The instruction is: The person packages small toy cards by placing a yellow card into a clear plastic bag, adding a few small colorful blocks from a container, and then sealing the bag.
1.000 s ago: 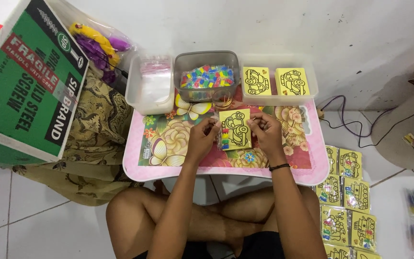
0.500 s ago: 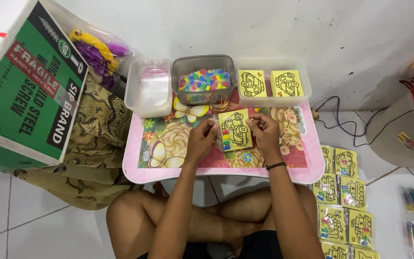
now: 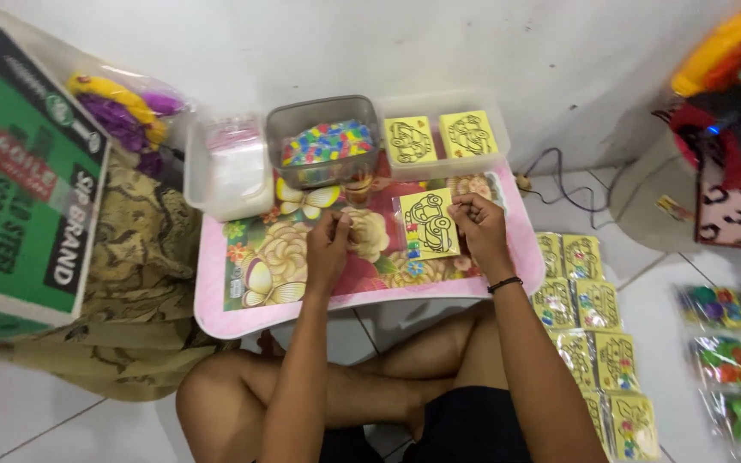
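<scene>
At the far left a green cardboard box point(image 3: 23, 180) stands on the floor, with a patterned cloth point(image 3: 130, 266) beside it. A low pink table point(image 3: 216, 321) with a floral top comes next, carrying a clear tub of plastic bags point(image 3: 225, 167) and a grey tub of coloured beads point(image 3: 323, 141). The left hand point(image 3: 329, 249) rests on the tabletop, fingers curled together (whether they pinch anything I cannot tell). The right hand point(image 3: 478, 225) pinches the upper right edge of a yellow picture card point(image 3: 429, 225) in a clear sleeve, lying flat on the table. Rows of bagged yellow cards point(image 3: 593, 326) lie on the floor at right.
</scene>
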